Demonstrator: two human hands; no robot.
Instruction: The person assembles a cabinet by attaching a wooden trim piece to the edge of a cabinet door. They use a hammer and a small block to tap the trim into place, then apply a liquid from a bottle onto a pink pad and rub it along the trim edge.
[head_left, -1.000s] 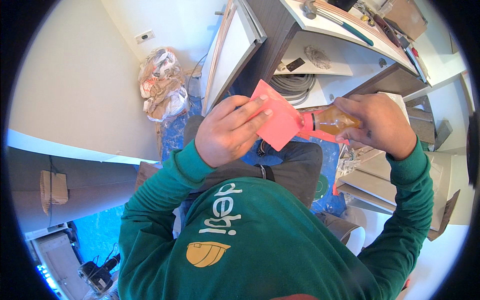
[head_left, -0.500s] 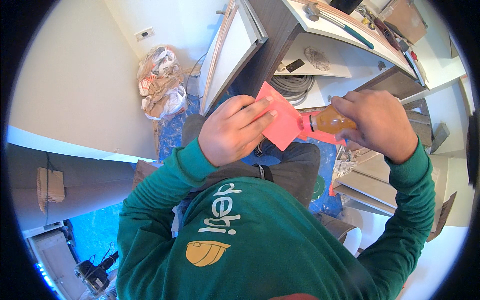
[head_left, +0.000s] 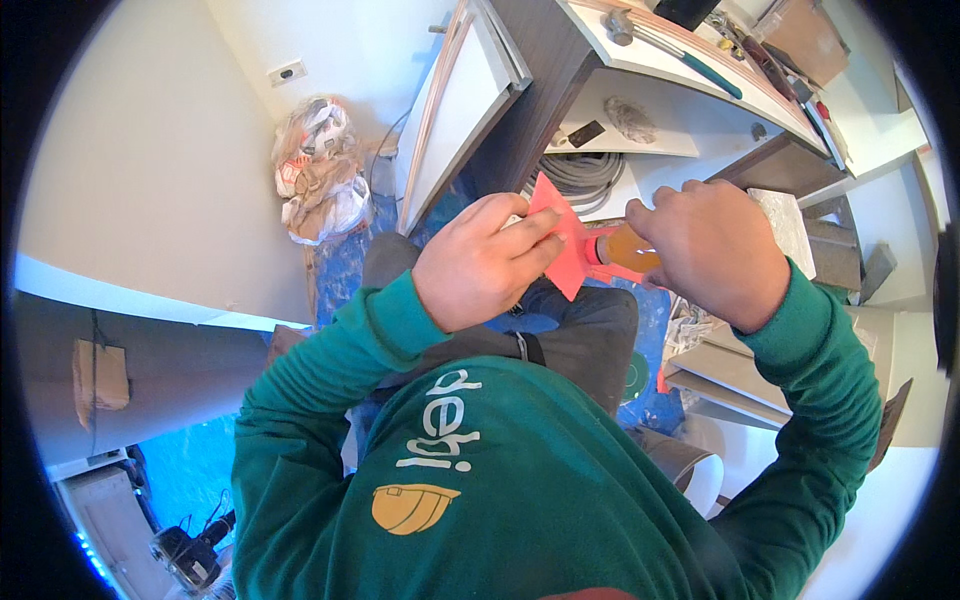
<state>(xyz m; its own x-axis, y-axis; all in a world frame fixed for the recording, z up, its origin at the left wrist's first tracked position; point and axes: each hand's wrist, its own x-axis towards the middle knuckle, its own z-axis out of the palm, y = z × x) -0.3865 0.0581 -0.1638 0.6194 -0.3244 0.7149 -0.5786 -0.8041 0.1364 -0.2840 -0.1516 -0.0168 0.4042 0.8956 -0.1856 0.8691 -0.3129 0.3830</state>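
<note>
My left hand is closed around the edge of a flat pink piece, holding it raised and tilted above my lap. My right hand grips an amber bottle lying sideways, with its dark-ringed neck turned left. The bottle's narrow end meets the right face of the pink piece, or comes very close; I cannot tell whether it touches. Behind and below the bottle shows another reddish strip, partly hidden by my right hand.
A white cabinet stands ahead, a hammer lying on top. Inside sit a coil of grey cable and a small dark flat object. Plastic bags lie by the wall. Loose boards are at the right.
The pink piece has turned more edge-on in my left hand. My right hand and the bottle have shifted left, towards it.
</note>
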